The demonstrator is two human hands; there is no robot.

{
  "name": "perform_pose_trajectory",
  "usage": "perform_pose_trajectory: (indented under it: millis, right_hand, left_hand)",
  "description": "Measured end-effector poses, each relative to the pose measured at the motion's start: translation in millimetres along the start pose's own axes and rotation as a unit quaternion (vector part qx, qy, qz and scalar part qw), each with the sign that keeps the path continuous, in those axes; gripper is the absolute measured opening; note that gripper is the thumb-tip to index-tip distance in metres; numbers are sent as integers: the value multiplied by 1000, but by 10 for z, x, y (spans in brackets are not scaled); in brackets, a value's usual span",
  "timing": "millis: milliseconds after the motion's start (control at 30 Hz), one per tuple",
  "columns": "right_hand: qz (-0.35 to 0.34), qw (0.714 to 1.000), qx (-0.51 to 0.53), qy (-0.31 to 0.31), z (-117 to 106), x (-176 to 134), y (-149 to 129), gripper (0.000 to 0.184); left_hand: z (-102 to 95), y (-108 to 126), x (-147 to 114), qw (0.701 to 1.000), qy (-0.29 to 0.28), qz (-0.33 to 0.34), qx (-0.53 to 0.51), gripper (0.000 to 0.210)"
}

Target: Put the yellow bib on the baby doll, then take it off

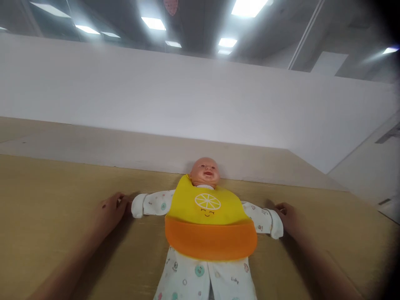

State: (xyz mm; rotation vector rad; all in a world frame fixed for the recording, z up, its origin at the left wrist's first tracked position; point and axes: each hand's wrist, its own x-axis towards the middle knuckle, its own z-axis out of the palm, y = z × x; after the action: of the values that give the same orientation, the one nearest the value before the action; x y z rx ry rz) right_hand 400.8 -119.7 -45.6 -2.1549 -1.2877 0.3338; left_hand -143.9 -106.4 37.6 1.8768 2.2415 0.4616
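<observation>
A baby doll (205,171) lies face up with its arms stretched out to both sides, dressed in a white outfit with small printed pictures (200,273). Over its chest is a yellow bib (184,204) with a white citrus slice and a smiling face; an orange catch pocket (211,239) runs along the bottom. Beside the cuff at the left, my left hand (111,211) is closed with its fingers curled on the doll's hand. At the opposite cuff my right hand (290,218) is likewise closed round the doll's other hand, its fingertips partly hidden by the sleeve.
The doll rests on a light wooden tabletop (46,208). Behind its head runs a paler strip of surface (125,146), then a low white partition (156,91). Glass panels and lit ceiling lamps (153,23) show above.
</observation>
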Motion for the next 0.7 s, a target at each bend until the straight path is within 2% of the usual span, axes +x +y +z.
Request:
perform_pose_trajectory:
  millis: [233,700]
  right_hand:
    - [-4,1000,-3,12,-19,-26,-58,25]
    - [-5,1000,-16,3,-46,-32,-23,28]
  left_hand:
    - [-13,36,-21,1000,13,-5,25,43]
    - [142,-6,-21,999,19,0,51,47]
